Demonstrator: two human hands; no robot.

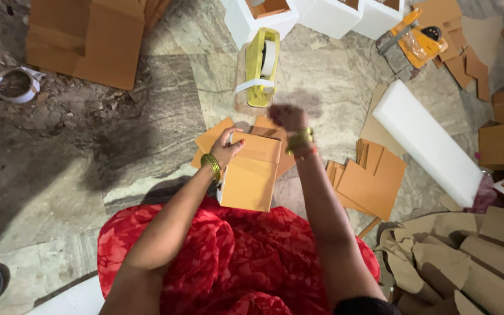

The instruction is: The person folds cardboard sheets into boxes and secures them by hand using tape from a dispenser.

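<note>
Box on her lap, tape gun straight ahead

Left hand [227,149] grips the far left corner of the small cardboard box [252,175], long side running away from her. Right hand [287,116] is blurry, looks clenched, just short of the yellow tape dispenser [262,65]. Cardboard sheets [371,181] crowd the right; the floor [88,140] on the left is barer.

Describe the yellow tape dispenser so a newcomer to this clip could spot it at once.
Start at the row of white boxes along the top edge of the stone floor. Just below them, above the person's blurred right hand, stands the tape dispenser. It is the only bright yellow thing there, holding a white roll; the other dispenser, further right, is orange.
</note>
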